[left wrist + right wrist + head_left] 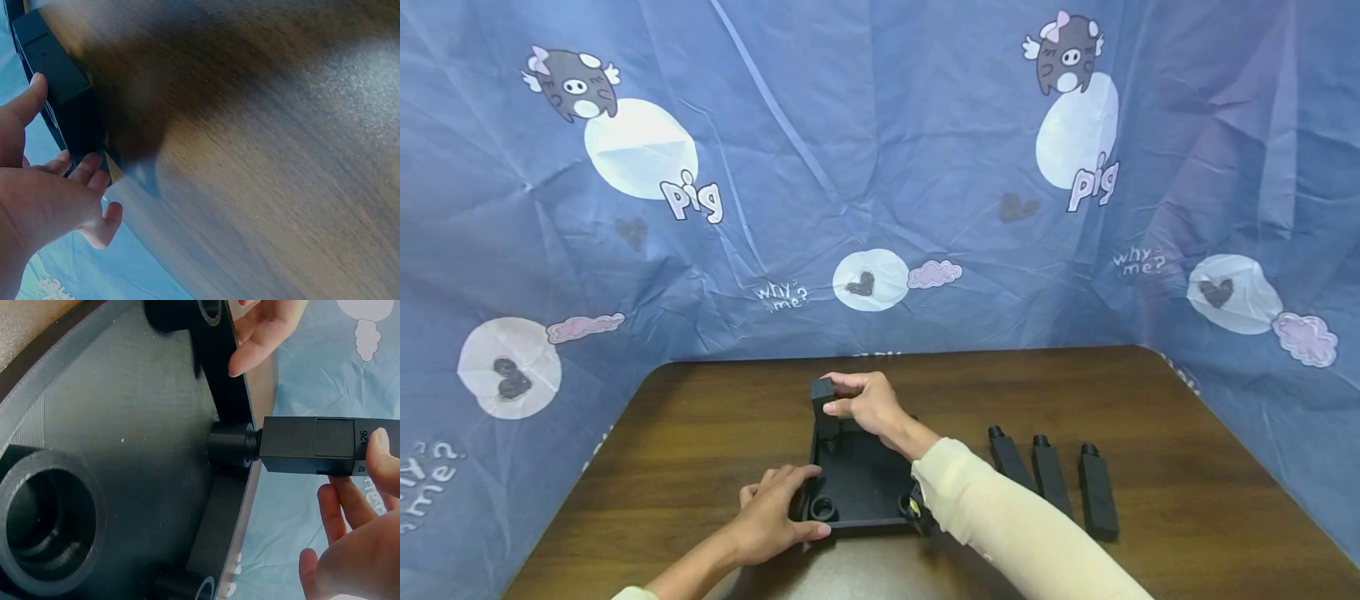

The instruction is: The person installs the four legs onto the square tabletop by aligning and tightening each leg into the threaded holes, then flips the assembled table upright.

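A black square tray point(872, 487) with raised walls and round corner sockets lies on the table. My right hand point(874, 407) pinches a black square leg point(290, 445) between thumb and fingers. The leg stands upright at the far left corner; its narrow end meets the socket point(228, 444) there, and how deep it sits cannot be told. My left hand point(767, 515) holds the near left corner, thumb against the front wall and fingers along the left wall. Beside that hand, the near left socket point(95, 519) is bare. The right forearm partly covers the tray's right side.
Three more black legs, one left point(1009, 458), one in the middle point(1051, 477) and one right point(1099, 496), lie to the right with threaded ends pointing away. The sleeve point(1000, 517) crosses near them. A blue printed curtain point(880, 208) hangs behind the brown table point(715, 417).
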`<state>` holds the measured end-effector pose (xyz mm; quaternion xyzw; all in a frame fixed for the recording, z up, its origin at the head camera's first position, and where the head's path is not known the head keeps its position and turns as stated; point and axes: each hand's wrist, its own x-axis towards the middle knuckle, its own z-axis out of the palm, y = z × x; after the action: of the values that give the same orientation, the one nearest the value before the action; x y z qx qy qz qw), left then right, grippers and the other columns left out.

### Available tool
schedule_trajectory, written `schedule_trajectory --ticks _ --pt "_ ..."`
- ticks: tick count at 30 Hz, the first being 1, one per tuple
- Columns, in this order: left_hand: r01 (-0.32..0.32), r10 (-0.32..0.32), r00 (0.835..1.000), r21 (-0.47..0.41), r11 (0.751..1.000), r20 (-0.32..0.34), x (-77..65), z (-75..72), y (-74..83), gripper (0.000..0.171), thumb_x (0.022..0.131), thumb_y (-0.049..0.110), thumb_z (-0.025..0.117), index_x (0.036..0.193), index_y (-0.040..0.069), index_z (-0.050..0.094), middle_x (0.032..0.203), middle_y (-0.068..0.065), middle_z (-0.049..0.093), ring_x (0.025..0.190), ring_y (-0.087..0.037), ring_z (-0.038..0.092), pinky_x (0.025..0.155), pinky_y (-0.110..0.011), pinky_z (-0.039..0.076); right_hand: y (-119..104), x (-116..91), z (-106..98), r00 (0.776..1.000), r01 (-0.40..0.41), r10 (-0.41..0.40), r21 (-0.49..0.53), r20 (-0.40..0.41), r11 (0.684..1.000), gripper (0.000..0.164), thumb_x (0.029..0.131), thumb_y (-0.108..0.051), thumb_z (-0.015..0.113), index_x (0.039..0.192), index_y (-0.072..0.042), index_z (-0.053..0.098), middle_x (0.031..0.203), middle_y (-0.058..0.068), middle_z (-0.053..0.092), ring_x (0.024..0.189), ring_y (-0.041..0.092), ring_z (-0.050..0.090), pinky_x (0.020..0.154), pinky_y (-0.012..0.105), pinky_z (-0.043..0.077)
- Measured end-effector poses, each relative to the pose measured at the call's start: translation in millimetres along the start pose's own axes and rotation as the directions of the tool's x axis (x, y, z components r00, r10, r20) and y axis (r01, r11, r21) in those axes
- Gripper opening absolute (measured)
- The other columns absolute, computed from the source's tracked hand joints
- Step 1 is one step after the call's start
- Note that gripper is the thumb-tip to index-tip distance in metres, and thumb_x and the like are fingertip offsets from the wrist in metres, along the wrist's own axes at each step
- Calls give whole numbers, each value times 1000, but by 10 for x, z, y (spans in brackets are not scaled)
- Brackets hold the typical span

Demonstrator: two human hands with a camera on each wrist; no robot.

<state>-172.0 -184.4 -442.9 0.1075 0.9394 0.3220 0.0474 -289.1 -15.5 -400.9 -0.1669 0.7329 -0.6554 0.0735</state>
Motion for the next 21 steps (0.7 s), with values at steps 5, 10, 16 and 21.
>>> schedule_trajectory --ticks 5,10,16,21 --pt "2 -2 1000 5 1000 2 4 5 -1 72 70 38 84 130 11 55 126 -6 57 118 -29 44 87 -57 23 -9 -10 -29 998 37 -50 -252 -45 967 44 76 -6 80 119 -6 69 101 9 73 110 25 59 100 33 35" --pt "6 -6 1000 11 1000 3 0 -3 -5 72 69 39 85 129 11 56 125 -6 57 117 -28 44 87 -57 23 -32 6 -57 991 123 -136 -510 11 852 48 81 -20 78 126 -10 64 99 3 73 105 22 61 93 43 24" --pt "-4 4 1000 -14 1000 16 -7 -7 2 73 71 38 84 131 10 54 126 -7 56 116 -28 43 87 -57 22 -41 46 -78 977 214 -166 -578 136 787 61 87 -22 71 143 -24 47 94 1 67 92 17 54 92 44 24" --pt "-2 2 1000 -17 1000 17 -10 -10 11 73 71 38 84 131 9 54 126 -6 56 116 -28 43 87 -57 22 -72 79 -64 975 224 -162 -624 155 749 47 86 -26 72 131 -28 58 89 -2 65 87 15 48 88 44 25"
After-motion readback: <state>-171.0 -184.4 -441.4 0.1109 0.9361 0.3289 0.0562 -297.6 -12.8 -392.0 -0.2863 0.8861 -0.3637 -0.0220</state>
